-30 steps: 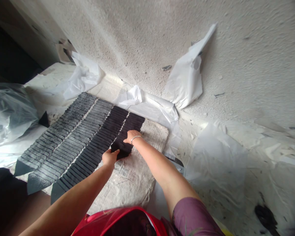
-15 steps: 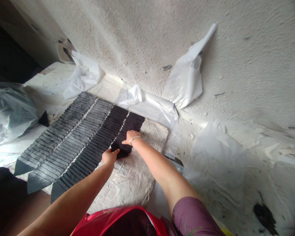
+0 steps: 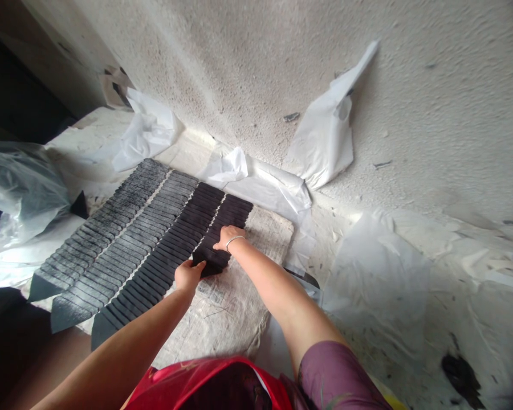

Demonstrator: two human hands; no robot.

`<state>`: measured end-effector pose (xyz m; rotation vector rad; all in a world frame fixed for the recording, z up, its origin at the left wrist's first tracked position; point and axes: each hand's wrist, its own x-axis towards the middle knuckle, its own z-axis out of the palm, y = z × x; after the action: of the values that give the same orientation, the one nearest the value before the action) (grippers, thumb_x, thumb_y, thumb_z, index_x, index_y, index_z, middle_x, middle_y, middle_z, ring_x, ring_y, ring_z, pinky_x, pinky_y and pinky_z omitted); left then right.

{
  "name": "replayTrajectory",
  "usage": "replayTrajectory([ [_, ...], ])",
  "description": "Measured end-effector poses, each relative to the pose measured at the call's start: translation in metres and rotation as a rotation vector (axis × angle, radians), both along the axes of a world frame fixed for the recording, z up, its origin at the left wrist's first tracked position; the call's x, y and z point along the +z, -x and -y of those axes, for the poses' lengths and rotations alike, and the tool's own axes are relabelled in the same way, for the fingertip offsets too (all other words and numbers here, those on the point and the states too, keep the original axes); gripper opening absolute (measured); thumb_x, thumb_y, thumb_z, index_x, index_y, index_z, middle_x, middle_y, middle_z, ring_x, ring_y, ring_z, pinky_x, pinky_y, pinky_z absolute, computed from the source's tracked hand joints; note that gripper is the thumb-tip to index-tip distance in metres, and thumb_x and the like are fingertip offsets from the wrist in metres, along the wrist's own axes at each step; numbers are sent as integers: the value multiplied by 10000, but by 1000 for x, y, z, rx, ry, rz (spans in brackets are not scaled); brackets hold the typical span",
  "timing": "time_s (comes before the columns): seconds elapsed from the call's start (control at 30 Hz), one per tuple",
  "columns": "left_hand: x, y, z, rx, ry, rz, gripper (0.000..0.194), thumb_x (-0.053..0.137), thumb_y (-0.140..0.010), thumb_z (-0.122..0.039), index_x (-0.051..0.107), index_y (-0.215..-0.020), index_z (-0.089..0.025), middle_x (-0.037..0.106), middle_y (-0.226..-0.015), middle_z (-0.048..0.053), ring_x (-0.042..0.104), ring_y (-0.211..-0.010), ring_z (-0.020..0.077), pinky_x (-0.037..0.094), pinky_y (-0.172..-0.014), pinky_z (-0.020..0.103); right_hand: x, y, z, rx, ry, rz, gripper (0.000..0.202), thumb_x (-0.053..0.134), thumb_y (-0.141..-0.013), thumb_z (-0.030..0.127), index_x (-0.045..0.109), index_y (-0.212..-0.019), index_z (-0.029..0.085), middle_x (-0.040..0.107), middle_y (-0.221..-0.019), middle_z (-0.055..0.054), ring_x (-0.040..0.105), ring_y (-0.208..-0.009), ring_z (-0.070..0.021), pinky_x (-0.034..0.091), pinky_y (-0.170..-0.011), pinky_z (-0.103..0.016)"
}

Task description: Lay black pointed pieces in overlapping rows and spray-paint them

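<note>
Four slanting rows of overlapping dark pieces lie on a pale cloth-covered board (image 3: pixel 222 319). The two left rows (image 3: pixel 111 216) look grey and speckled; the two right ones (image 3: pixel 166 256) are plain black. At the near end of the rightmost row, my left hand (image 3: pixel 188 275) pinches the edge of a black piece (image 3: pixel 209 259) between thumb and fingers. My right hand (image 3: pixel 229 236), with a bracelet at the wrist, rests on the same row just above, its fingers bent down on the black pieces. Its fingertips are partly hidden.
Clear plastic (image 3: pixel 21 193) is bunched at the left. Crumpled white sheets (image 3: pixel 147 131) lie beyond the rows, and another (image 3: pixel 325 136) leans on the rough wall (image 3: pixel 248 62). A black scrap (image 3: pixel 459 373) is at the lower right.
My left hand has shifted slightly left at the edge of the black piece. My right hand stays in nearly the same place on the row.
</note>
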<state>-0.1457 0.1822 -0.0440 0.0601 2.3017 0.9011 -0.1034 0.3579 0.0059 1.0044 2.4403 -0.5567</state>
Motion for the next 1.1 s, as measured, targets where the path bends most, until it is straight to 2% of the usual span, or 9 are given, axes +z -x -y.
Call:
replayTrajectory([
  [0.53,-9,2,6,14,-21,-17,301,698,-634,-350,699,-828,-120,677,-647,63,657,-623,200,507,-528,234,1,-1,0,13,5,-16,679,739,-566,537,629,-1094,125,633,-1134,-172,609,-1023,-288,522,-796,-372],
  [0.7,-8,2,5,19,-34,-2,287,698,-640,-340,697,-825,-121,675,-638,58,657,-610,196,506,-513,225,-1,-3,2,33,2,-27,837,732,-515,621,583,-1149,95,609,-1155,-198,591,-1037,-298,500,-835,-400],
  [0.8,-8,1,4,28,-41,14,275,695,-647,-327,692,-825,-118,677,-643,59,655,-597,189,505,-501,217,-4,-1,5,20,-31,-6,916,754,-476,618,545,-1192,86,589,-1172,-213,584,-1037,-308,483,-858,-423],
  [1.1,2,1,7,57,-70,57,261,705,-629,-313,689,-805,-121,664,-613,49,653,-575,192,521,-501,230,-1,3,9,-16,-19,21,926,776,-473,578,528,-1215,84,564,-1202,-225,573,-1062,-314,476,-866,-425],
])
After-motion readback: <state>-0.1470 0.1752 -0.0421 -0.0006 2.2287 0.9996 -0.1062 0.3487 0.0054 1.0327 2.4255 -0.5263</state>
